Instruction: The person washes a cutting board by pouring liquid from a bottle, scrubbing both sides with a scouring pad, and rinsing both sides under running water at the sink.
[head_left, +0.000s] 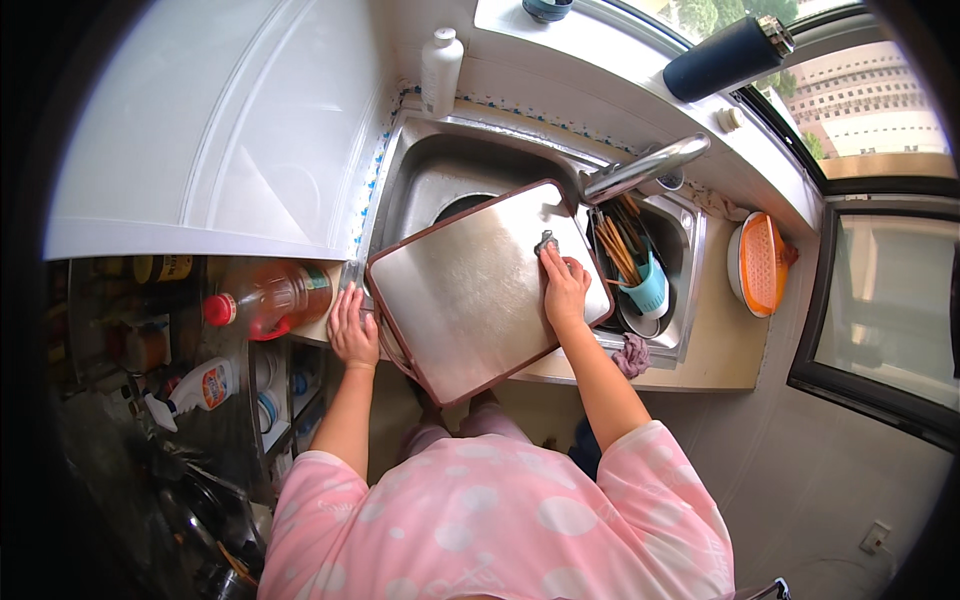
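Observation:
A metal-faced cutting board (472, 292) with a reddish-brown rim lies aslant across the double steel sink (405, 161) and its front edge. My right hand (564, 289) is on the board's right part, its fingertips pressing a small dark grey scrubber (547, 241) against the metal face. My left hand (354, 328) lies with spread fingers on the counter's edge, just left of the board and its handle (395, 346); nothing is seen in it. The chrome faucet (649, 169) reaches over the sink behind the board.
In the right basin stands a light-blue utensil holder (646, 289) with chopsticks. A purple cloth (632, 356) lies at the front edge. An oil bottle (277, 300) lies left, a white bottle (442, 71) stands behind, an orange basket (759, 262) right, a dark flask (724, 60) on the sill.

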